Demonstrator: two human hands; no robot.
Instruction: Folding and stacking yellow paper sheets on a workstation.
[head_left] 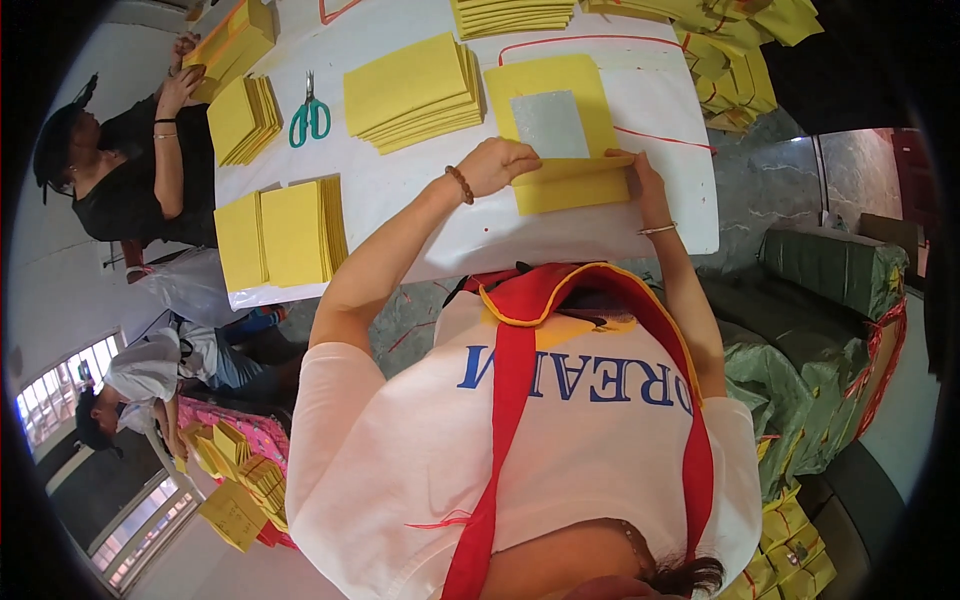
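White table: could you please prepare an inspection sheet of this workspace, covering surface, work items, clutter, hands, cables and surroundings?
Surface: white table, carrying several yellow stacks.
Work items: yellow sheet with a pale grey rectangle lying on it.
Clutter: green-handled scissors between two stacks; thin red string beyond the sheet.
Hands: left hand holds the sheet's left edge; right hand holds its right edge.
Cables: nothing seen.
Surroundings: person in black and person in white at left; green-wrapped bundles at right.

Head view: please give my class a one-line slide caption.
Left hand and right hand grip a yellow sheet with a grey panel on a white table, green-handled scissors to the left.
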